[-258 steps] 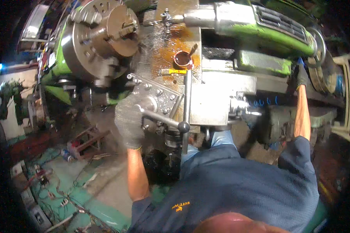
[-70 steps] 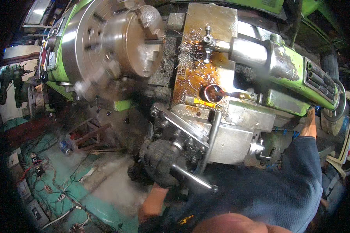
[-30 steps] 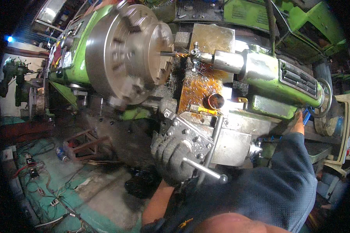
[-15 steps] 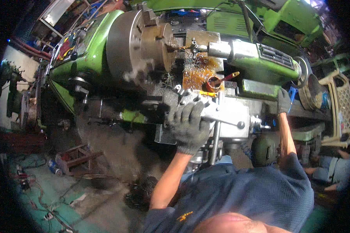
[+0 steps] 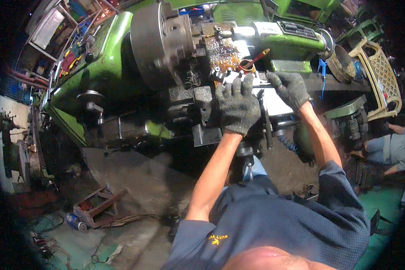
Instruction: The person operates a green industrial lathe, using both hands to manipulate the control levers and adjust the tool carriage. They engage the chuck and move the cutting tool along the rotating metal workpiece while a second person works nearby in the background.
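Observation:
Both of my hands wear dark grey knit gloves at a green lathe. My left hand (image 5: 238,105) lies over the tool post, fingers stretched out and pointing away from me. To its right, my right hand (image 5: 291,89) is closed around the outer end of the tool post lever (image 5: 260,83); its grip is partly hidden. Just beyond the hands stands a small red-brown pot (image 5: 246,65) with a brush (image 5: 260,56) leaning in it. At the left is the big grey chuck (image 5: 150,42), its jaws smeared. The tailstock (image 5: 297,38) sits at the back right.
Metal chips and brown fluid cover the cross slide (image 5: 225,51). A beige plastic chair (image 5: 378,76) and a round bucket (image 5: 341,63) stand at the right. Another person (image 5: 389,148) is at the far right. A wooden frame (image 5: 99,207) rests on the floor at the left.
My right hand has come left from beside the tailstock base to the tool post lever. My left hand has spread its fingers over the tool post. The view has shifted.

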Demonstrator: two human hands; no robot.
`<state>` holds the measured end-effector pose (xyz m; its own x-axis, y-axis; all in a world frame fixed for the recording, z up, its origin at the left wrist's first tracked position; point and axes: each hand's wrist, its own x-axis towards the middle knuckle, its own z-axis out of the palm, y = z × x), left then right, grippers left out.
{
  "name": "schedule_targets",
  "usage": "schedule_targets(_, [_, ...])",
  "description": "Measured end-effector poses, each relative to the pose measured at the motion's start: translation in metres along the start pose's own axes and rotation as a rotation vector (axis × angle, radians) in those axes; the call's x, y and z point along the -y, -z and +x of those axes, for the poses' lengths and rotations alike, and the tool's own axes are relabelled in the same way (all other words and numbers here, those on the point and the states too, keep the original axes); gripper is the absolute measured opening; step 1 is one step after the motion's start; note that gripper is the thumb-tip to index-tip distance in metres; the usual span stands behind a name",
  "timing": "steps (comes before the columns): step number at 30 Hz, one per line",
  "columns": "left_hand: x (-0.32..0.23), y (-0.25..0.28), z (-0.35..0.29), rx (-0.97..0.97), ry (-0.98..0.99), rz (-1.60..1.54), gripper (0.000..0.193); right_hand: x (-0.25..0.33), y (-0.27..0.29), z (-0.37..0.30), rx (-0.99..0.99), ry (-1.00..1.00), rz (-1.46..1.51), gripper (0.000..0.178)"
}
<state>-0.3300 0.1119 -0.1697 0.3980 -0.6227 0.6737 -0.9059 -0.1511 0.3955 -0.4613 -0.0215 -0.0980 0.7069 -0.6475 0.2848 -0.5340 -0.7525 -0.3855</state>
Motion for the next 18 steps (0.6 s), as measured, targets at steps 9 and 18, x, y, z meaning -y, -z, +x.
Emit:
schedule_targets(9, [0.0026,0.0038,-0.0007,-0.039,-0.046,0.01,0.058,0.0062,-0.0076,-0.0012,-0.123,-0.127,-0.094,0.048])
schedule_targets(18, [0.0035,-0.0002,-0.0031,-0.055,-0.053,0.025,0.062,0.0089,-0.0085,0.0014,-0.128,-0.199,-0.071,0.052])
